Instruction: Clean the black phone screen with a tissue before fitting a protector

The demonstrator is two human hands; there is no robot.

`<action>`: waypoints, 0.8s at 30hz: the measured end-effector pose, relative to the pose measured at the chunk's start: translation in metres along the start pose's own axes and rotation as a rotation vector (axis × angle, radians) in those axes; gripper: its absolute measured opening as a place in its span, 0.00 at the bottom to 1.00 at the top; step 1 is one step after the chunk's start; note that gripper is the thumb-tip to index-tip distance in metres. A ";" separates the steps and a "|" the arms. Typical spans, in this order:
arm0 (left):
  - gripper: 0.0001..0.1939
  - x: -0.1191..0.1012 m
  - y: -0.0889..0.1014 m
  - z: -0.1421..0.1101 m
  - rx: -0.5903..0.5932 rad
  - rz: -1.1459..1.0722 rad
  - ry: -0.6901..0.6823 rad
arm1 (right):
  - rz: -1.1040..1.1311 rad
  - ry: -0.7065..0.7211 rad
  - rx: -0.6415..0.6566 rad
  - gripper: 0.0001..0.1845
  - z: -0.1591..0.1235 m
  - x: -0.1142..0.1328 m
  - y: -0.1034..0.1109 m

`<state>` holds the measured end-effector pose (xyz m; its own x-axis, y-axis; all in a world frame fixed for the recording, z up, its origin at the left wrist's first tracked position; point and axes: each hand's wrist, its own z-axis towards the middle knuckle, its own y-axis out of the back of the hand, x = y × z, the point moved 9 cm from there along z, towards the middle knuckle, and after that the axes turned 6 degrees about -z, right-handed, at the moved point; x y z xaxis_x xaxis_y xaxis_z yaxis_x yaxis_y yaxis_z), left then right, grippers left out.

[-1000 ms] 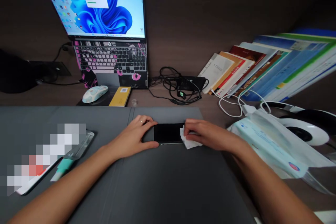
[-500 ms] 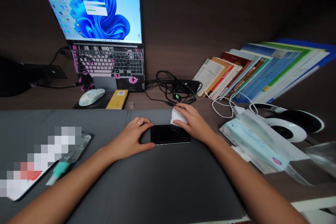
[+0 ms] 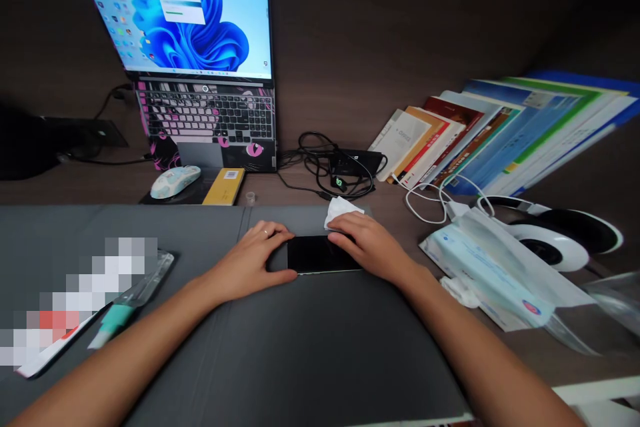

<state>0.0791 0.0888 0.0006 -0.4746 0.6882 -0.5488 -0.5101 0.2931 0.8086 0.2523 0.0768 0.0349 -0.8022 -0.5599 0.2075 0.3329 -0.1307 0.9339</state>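
A black smartphone (image 3: 315, 253) lies flat on the grey desk mat (image 3: 320, 340), its dark screen up. My left hand (image 3: 255, 257) grips its left end, thumb along the near edge and fingers at the far edge. A crumpled white tissue (image 3: 344, 208) sticks out past the fingertips of my right hand (image 3: 373, 240). That hand is closed on the tissue, between thumb and fingers, and covers the phone's right end.
Behind the mat stand an open laptop (image 3: 210, 117), a mouse (image 3: 175, 182), a yellow box (image 3: 224, 187) and a tangled charger (image 3: 355, 161). Books (image 3: 450, 140), headphones (image 3: 550, 240) and a tissue pack (image 3: 485, 273) occupy the right. A clear-and-green tool (image 3: 117, 320) lies left.
My right hand has slid nearer and over the phone's right end, and more of the tissue shows beyond its fingers. My left hand keeps its grip on the phone.
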 end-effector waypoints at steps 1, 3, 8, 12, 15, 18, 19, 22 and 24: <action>0.29 0.000 0.000 0.000 0.000 -0.001 0.000 | 0.011 0.022 -0.003 0.17 -0.001 0.004 -0.001; 0.28 -0.001 0.001 0.001 0.000 -0.008 0.000 | 0.041 0.075 0.022 0.22 -0.002 0.014 -0.005; 0.25 -0.001 0.000 0.004 0.007 -0.026 0.006 | 0.106 0.126 0.148 0.27 0.003 0.025 -0.014; 0.31 0.003 0.000 0.004 -0.028 -0.056 0.014 | 0.060 0.149 0.258 0.28 0.020 0.036 -0.022; 0.39 0.005 0.002 0.002 -0.032 -0.075 0.013 | 0.029 0.184 0.274 0.34 0.032 0.047 -0.029; 0.40 0.002 0.004 -0.001 0.004 -0.099 -0.022 | 0.040 0.196 0.277 0.36 0.038 0.051 -0.036; 0.40 0.002 0.005 -0.002 0.012 -0.101 -0.033 | 0.041 0.195 0.279 0.37 0.039 0.051 -0.038; 0.42 -0.001 0.008 -0.002 0.019 -0.089 -0.057 | 0.030 0.183 0.264 0.34 0.038 0.051 -0.040; 0.42 -0.002 0.010 -0.002 0.021 -0.074 -0.068 | 0.030 0.174 0.242 0.31 0.036 0.053 -0.038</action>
<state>0.0739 0.0892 0.0094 -0.3860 0.7073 -0.5922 -0.5263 0.3584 0.7711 0.1790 0.0817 0.0212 -0.6896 -0.6952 0.2030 0.2107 0.0756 0.9746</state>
